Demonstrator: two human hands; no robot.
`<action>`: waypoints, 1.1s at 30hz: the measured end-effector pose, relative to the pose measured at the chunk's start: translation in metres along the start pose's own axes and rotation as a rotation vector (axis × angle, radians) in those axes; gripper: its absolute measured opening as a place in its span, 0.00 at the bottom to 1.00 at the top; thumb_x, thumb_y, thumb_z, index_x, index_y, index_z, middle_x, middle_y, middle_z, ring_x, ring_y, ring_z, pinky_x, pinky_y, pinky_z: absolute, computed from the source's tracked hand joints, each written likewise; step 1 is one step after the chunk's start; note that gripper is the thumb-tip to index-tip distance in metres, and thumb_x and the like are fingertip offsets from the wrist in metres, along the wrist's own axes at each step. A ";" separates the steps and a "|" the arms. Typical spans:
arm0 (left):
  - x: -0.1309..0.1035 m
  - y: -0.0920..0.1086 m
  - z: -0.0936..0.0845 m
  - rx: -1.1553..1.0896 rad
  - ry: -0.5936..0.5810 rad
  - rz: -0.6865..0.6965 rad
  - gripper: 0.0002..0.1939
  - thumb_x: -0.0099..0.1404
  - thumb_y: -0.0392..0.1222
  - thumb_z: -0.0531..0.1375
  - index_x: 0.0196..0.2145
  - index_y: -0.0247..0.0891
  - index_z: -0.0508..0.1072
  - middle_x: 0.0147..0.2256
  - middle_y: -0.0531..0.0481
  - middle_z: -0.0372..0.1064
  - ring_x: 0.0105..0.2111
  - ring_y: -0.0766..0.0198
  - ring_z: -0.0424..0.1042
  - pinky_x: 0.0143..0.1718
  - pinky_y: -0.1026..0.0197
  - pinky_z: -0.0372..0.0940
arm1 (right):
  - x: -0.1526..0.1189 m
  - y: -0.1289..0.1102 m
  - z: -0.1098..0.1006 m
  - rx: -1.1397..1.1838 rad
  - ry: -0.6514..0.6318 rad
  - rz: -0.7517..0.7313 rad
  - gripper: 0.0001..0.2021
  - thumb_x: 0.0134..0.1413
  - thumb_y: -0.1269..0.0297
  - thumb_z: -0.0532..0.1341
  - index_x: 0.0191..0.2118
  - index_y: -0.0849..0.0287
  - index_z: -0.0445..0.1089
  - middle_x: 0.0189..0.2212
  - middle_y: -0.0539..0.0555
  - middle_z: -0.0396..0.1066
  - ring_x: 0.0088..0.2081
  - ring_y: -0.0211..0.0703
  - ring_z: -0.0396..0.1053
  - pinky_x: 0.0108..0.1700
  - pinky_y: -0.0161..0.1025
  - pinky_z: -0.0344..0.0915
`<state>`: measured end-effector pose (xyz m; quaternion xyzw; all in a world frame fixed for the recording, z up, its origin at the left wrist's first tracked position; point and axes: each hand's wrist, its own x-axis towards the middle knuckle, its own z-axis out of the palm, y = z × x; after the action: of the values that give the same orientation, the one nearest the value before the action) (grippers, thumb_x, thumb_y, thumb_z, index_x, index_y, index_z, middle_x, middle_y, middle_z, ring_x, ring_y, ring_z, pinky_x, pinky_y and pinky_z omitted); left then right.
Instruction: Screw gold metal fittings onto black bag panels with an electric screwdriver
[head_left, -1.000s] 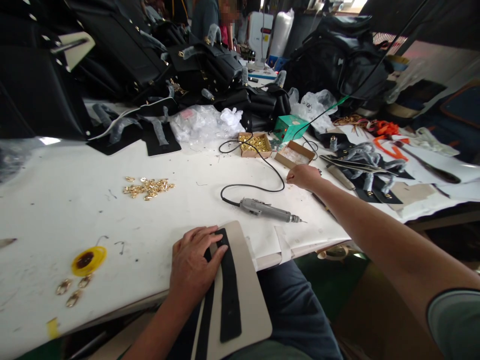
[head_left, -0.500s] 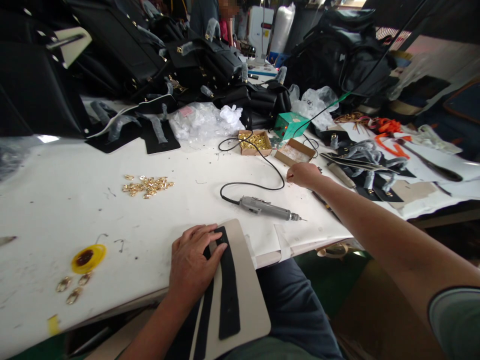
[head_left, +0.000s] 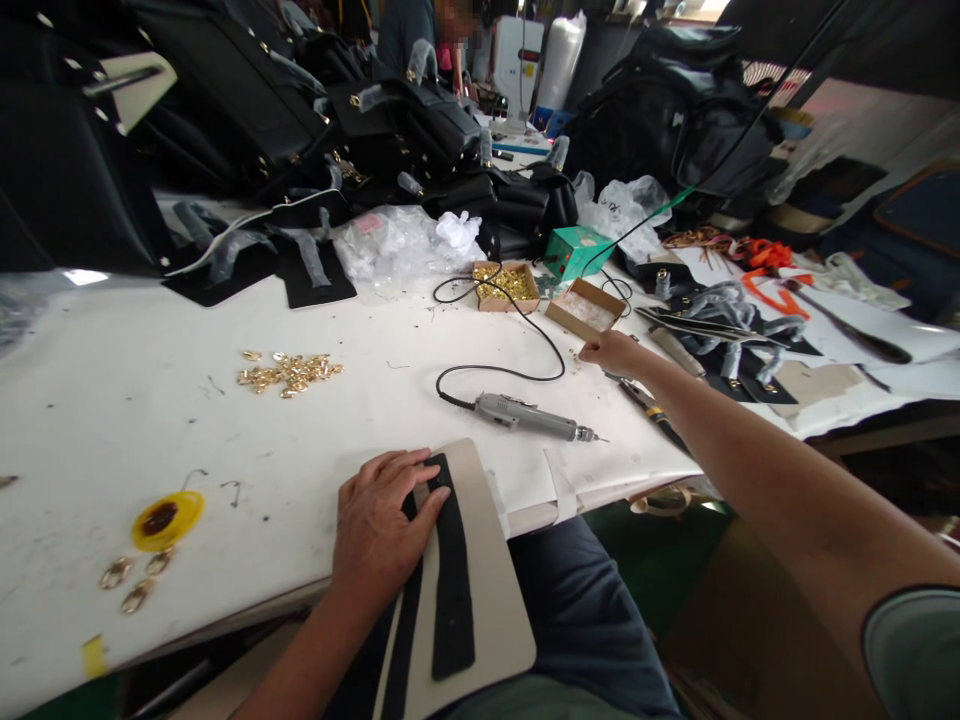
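Observation:
My left hand [head_left: 384, 522] bears down on a beige flat panel [head_left: 491, 610] that slants from the table edge over my lap. Its thumb and fingers grip the panel's upper end, around a long black strip [head_left: 453, 590] lying on it. On the table beyond, my right hand [head_left: 611, 352] is closed, fingertips bunched at the surface beside a few tiny gold bits [head_left: 576, 356]. What they pinch is hidden. A grey electric screwdriver [head_left: 534, 416] lies between my hands, its bit pointing right. Just behind the right hand stands a small open cardboard box [head_left: 574, 325] with clear plastic inside.
Black-and-yellow pliers [head_left: 651, 408] lie under my right forearm. A box of gold fasteners [head_left: 508, 288] stands beside a green power unit [head_left: 576, 252]. Gold clasps [head_left: 289, 374] are heaped at left, near a yellow tape roll [head_left: 168, 520]. Black bags [head_left: 247, 110] fill the back; a person stands beyond.
My right hand has shifted slightly, uncovering small gold bits and more of the pliers. The left hand stays on the panel. The whole view has moved a little.

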<state>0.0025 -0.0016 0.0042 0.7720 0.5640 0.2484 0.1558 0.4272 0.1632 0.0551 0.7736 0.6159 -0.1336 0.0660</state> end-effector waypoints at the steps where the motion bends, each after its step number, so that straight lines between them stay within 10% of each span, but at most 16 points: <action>1: 0.000 0.000 0.000 0.000 -0.001 0.000 0.10 0.68 0.48 0.63 0.46 0.49 0.81 0.56 0.51 0.78 0.59 0.43 0.69 0.56 0.40 0.62 | 0.001 0.000 0.003 0.008 -0.002 0.007 0.10 0.61 0.60 0.65 0.38 0.59 0.82 0.32 0.55 0.79 0.36 0.44 0.75 0.35 0.34 0.65; 15: 0.000 0.000 0.001 0.010 0.005 0.011 0.10 0.68 0.47 0.64 0.46 0.49 0.81 0.56 0.50 0.78 0.59 0.42 0.69 0.56 0.40 0.62 | -0.001 0.000 0.013 0.176 -0.063 0.154 0.07 0.59 0.61 0.66 0.37 0.59 0.80 0.29 0.55 0.79 0.25 0.39 0.72 0.29 0.33 0.67; 33: -0.001 -0.001 0.002 0.009 0.002 0.008 0.10 0.68 0.48 0.64 0.46 0.49 0.80 0.57 0.51 0.77 0.60 0.44 0.69 0.57 0.42 0.60 | -0.017 -0.010 0.010 -0.065 0.071 0.057 0.09 0.53 0.62 0.64 0.37 0.54 0.82 0.40 0.57 0.81 0.44 0.53 0.75 0.38 0.39 0.65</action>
<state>0.0023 -0.0018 0.0020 0.7747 0.5621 0.2473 0.1510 0.4125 0.1473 0.0515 0.7926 0.5995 -0.0841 0.0729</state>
